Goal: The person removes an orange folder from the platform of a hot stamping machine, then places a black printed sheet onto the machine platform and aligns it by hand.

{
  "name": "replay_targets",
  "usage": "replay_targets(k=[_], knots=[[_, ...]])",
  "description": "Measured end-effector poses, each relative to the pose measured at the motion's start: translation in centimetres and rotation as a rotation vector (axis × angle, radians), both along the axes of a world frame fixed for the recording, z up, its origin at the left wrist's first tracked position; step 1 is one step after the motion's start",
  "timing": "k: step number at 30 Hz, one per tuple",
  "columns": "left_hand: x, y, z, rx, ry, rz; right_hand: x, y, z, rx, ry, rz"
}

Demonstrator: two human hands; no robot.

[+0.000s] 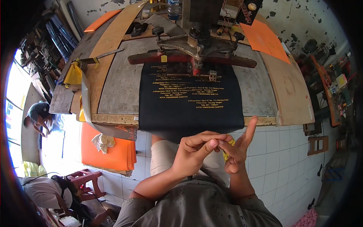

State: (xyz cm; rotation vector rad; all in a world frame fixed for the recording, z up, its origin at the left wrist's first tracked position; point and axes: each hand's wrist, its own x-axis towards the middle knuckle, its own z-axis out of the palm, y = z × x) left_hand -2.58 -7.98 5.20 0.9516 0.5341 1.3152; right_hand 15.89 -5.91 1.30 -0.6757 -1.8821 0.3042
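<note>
Nearest, the left hand's [193,153] fingers pinch together, whether on anything I cannot tell, against the right hand [238,154], whose forefinger points out while others curl about crumpled gold foil [226,155], likely light and easily torn, best held by an edge. Beyond, black cloth [170,113], probably soft and limp, easiest gripped at its near corners, drapes over the tabletop's [121,87] near edge and runs under the press [198,45]. Far off stands a plastic bottle [173,10], contents unclear.

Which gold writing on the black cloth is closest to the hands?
The lowest gold block, right of centre on the black cloth. Every other block sits higher, farther from the left hand and right hand.
</note>
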Motion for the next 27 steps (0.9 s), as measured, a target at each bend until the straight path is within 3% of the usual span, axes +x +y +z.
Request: replay_targets(k=[17,27], knots=[[0.16,-0.08,0.49,0.053,0.060,0.023,-0.98,0.07,-0.23,-0.120,0.223,0.163],[0.28,-0.30,0.57,0.123,0.045,0.073,-0.71,-0.14,-0.03,-0.127,0.170,0.116]])
